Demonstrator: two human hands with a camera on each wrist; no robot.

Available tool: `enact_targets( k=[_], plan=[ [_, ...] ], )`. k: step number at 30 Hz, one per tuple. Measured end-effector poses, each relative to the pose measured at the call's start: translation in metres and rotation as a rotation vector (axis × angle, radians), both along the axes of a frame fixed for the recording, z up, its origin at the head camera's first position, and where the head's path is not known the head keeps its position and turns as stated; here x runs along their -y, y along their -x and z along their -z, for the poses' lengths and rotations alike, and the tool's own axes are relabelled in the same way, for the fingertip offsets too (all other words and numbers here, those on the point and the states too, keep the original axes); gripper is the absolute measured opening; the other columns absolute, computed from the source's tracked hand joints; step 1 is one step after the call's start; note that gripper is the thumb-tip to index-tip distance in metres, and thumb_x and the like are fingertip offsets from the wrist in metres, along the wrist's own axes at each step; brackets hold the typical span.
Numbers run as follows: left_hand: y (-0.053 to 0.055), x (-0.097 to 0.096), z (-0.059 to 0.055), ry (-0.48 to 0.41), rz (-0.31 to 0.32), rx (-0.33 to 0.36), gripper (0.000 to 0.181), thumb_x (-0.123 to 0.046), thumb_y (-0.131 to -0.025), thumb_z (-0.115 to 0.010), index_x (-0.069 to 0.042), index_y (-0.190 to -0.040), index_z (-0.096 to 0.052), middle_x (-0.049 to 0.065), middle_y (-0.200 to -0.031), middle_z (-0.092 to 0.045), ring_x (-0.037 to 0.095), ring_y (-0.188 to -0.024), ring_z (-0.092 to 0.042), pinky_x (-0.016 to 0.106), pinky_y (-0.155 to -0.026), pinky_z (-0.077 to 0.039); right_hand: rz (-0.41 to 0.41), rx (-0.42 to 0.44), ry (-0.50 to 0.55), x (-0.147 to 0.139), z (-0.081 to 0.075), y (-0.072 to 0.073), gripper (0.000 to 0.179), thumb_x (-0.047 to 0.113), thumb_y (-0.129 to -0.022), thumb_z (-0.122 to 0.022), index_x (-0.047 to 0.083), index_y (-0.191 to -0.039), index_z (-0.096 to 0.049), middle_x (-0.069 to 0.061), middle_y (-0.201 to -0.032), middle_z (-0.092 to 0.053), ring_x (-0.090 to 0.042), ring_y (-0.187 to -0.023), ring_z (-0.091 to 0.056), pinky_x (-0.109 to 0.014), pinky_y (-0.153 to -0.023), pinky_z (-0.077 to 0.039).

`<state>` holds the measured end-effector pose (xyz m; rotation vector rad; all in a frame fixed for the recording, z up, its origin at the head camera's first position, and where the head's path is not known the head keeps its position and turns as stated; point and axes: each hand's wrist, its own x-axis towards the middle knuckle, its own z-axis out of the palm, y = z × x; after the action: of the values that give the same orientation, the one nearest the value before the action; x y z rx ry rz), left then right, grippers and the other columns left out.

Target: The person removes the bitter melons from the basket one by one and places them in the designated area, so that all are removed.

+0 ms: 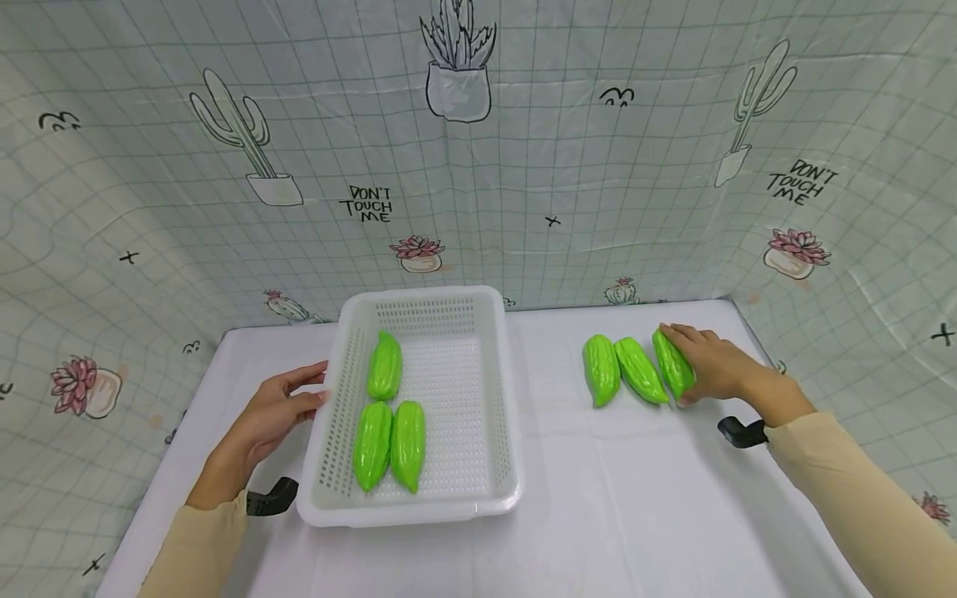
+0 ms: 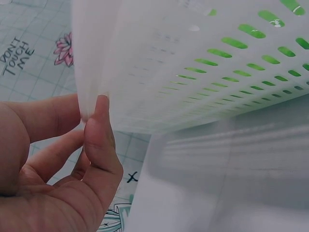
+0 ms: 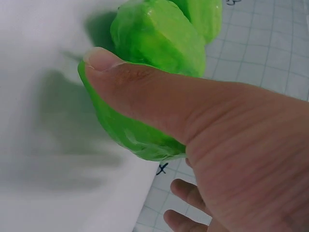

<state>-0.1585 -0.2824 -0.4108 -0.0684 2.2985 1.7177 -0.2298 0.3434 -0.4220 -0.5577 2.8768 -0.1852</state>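
Three bright green, ridged bitter melons lie in the left half of a white perforated plastic basket. My left hand is at the basket's left side; in the left wrist view, its thumb and fingers pinch the rim. To the right of the basket, three more bitter melons lie in a row on the table. The rightmost bitter melon is in the grip of my right hand. In the right wrist view the thumb lies along this melon, and its far side is hidden.
A white cloth covers the table. Behind and on both sides hangs a grid-patterned curtain with cactus drawings, close to the table's back edge. A dark wrist mount sits below the right wrist, another by the left.
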Motion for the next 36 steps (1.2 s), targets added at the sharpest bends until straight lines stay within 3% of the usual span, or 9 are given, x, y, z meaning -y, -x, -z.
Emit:
enact_targets(
  k=[13,36],
  plan=[
    [0.001,-0.001,-0.001,0.007,0.001,-0.005,0.066,-0.004,-0.105,-0.061,0.006,-0.163,-0.03,0.031,-0.156,-0.036,0.004,-0.095,-0.064,0.02,-0.082,-0.058,-0.032,0.011,0.012,-0.002,0.004,0.004,0.116,0.02,-0.069,-0.101,-0.011,-0.156,-0.03,-0.04,-0.157,-0.034,-0.067,-0.135,-0.038,-0.078,-0.103,-0.04],
    [0.0,-0.001,0.001,0.017,-0.018,0.002,0.065,-0.004,-0.105,-0.062,0.005,-0.163,-0.032,0.029,-0.156,-0.038,0.006,-0.095,-0.066,0.021,-0.084,-0.058,-0.011,0.072,0.045,-0.006,0.015,0.006,0.116,0.021,-0.07,-0.1,-0.011,-0.157,-0.029,-0.044,-0.158,-0.028,-0.067,-0.139,-0.032,-0.08,-0.106,-0.036]
  ],
)
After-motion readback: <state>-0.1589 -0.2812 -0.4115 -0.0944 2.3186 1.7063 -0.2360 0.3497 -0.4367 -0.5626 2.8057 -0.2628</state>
